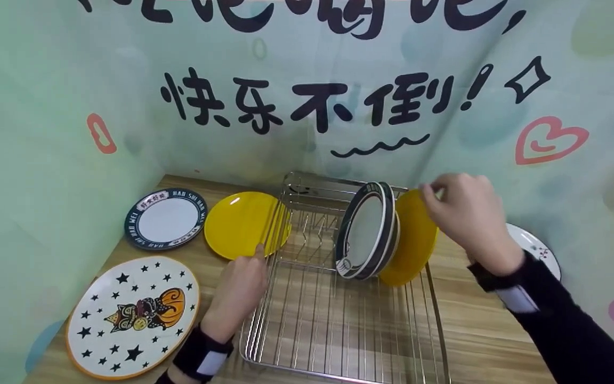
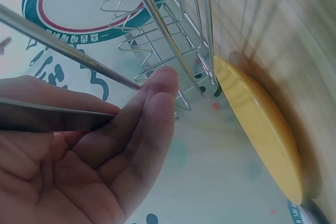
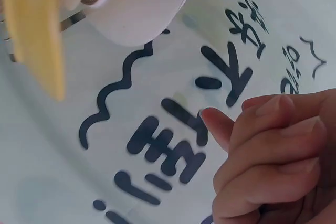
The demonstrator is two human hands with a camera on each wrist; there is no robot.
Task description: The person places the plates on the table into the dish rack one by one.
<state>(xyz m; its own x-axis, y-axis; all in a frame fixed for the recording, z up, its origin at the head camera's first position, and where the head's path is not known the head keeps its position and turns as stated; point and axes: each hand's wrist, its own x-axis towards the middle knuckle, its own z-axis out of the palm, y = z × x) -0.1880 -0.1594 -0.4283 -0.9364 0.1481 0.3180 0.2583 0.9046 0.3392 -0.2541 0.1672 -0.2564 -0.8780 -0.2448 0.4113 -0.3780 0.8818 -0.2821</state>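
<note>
Closest to my lens, a dark sleeve (image 1: pixel 579 338) slants in to the right of the wire rack (image 1: pixel 333 320), and at its end is the right hand (image 1: pixel 469 213), raised by the rack's right edge: fingers loosely curled together, pinching nothing that I can see. Right beside it, at the rack's right side, stands the tilted yellow plate (image 1: pixel 416 245), up on edge, and my right wrist feed shows a gap between plate and fingers. Just left of that, also in the rack, dark-rimmed plates (image 1: pixel 365 232) stand upright, bunched close; I can't count them all from where I sit. Over to the left hand (image 1: pixel 241 290), at the rack's left side, and I've got bent fingers pinching the rack's metal rail. Just outside that side lies a flat yellow plate (image 1: pixel 240 224) on the wooden table (image 1: pixel 483 330); farther left of the rack, a blue-rimmed plate (image 1: pixel 166 218), and off the rack's front left, a big star-patterned plate (image 1: pixel 134 314) with an orange rim. Out past the rack's right, the arm partly hides a white plate (image 1: pixel 539 250). Behind the rack hangs a pale green backdrop (image 1: pixel 296 53), lettered in black.
</note>
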